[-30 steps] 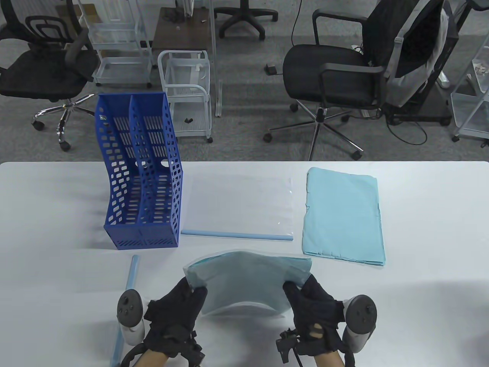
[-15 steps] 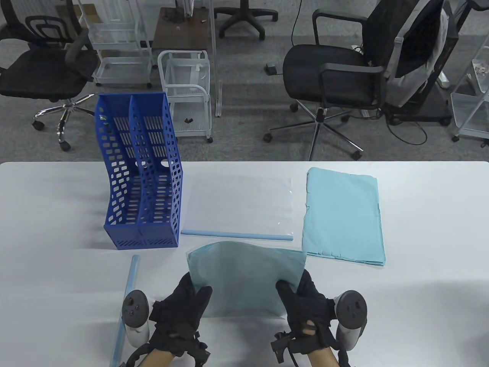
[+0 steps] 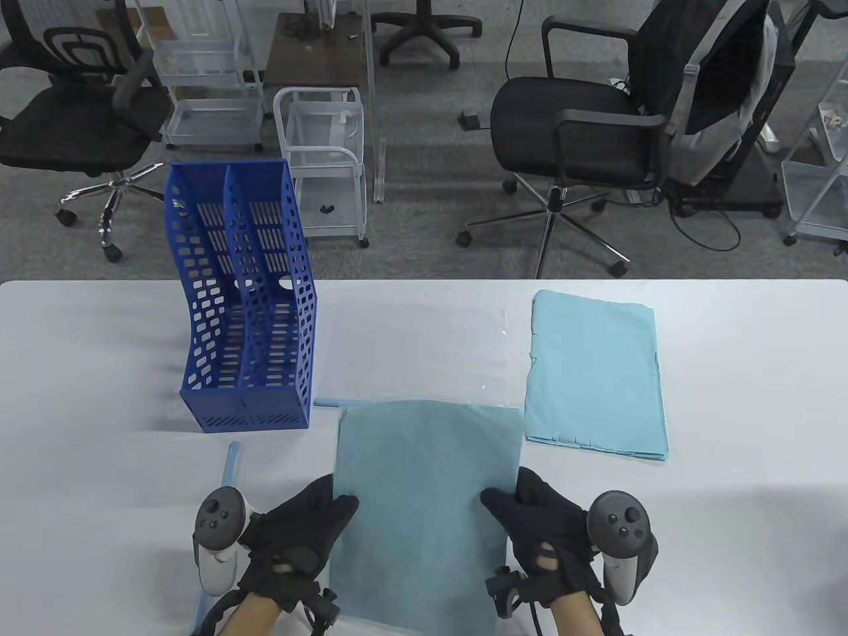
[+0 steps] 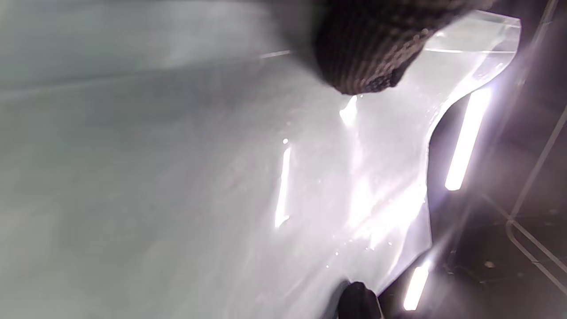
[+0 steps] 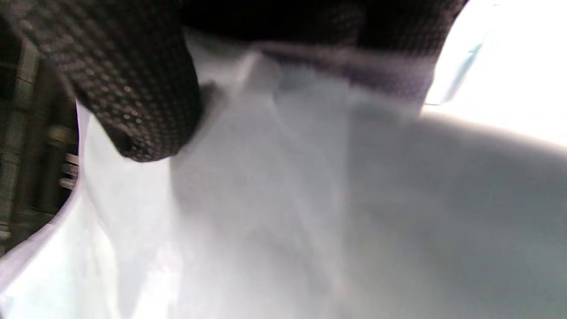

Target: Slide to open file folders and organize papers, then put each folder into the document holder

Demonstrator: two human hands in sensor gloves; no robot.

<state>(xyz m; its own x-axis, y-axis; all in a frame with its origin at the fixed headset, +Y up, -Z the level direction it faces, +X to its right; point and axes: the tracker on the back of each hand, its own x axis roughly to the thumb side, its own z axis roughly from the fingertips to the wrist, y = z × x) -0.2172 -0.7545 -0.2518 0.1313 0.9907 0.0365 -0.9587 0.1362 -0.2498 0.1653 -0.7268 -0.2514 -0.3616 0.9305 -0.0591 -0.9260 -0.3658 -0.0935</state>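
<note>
A clear folder filled with light blue papers (image 3: 424, 503) is held upright in front of me, seen flat-on in the table view. My left hand (image 3: 311, 530) grips its left edge and my right hand (image 3: 530, 523) grips its right edge, thumbs on the near face. Both wrist views show the glossy folder (image 4: 221, 177) (image 5: 310, 212) up close under a gloved fingertip (image 4: 359, 57) (image 5: 133, 102). The blue document holder (image 3: 245, 305) stands at the back left with its slots bare. A second clear folder (image 3: 417, 351) lies flat behind the held one. A loose blue slide bar (image 3: 228, 470) lies by my left hand.
A stack of light blue papers (image 3: 596, 374) lies at the back right. The second folder's blue slide bar (image 3: 328, 402) peeks out behind the held folder. Office chairs and white carts stand on the floor beyond the table's far edge (image 3: 424, 281).
The folder was bowed between my hands, then flattened, and now stands taller and straight, its top edge raised over the rear folder's slide bar. Both hands keep their grips.
</note>
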